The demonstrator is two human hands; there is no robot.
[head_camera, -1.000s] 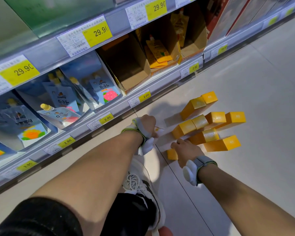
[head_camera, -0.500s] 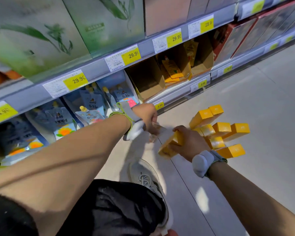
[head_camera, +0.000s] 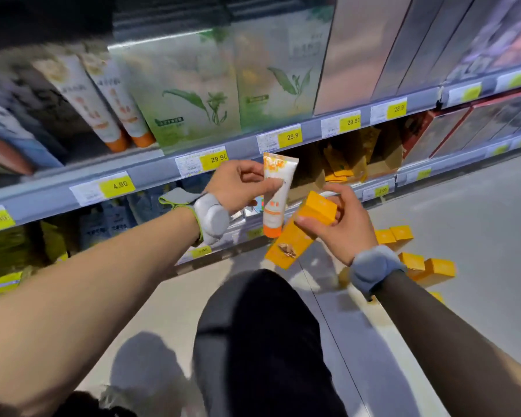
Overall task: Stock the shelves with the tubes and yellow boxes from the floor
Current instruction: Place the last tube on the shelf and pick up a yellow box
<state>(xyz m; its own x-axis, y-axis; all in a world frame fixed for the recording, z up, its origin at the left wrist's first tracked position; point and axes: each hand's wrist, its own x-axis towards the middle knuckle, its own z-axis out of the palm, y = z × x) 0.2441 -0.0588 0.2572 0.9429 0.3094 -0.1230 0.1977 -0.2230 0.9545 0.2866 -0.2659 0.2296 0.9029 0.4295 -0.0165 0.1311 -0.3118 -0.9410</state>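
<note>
Shelves (head_camera: 151,173): run across the upper half of the frame, yellow price tags along the rails; matching tubes stand at upper left.
Floor (head_camera: 463,206): pale, right side; loose yellow boxes (head_camera: 433,267) lie at centre right.
Right hand (head_camera: 340,224): grip clamped on a yellow box (head_camera: 301,233), held tilted at frame centre.
Left hand (head_camera: 238,182): grip pinched on a white tube (head_camera: 277,194), orange cap down, just left of the held box.
</note>
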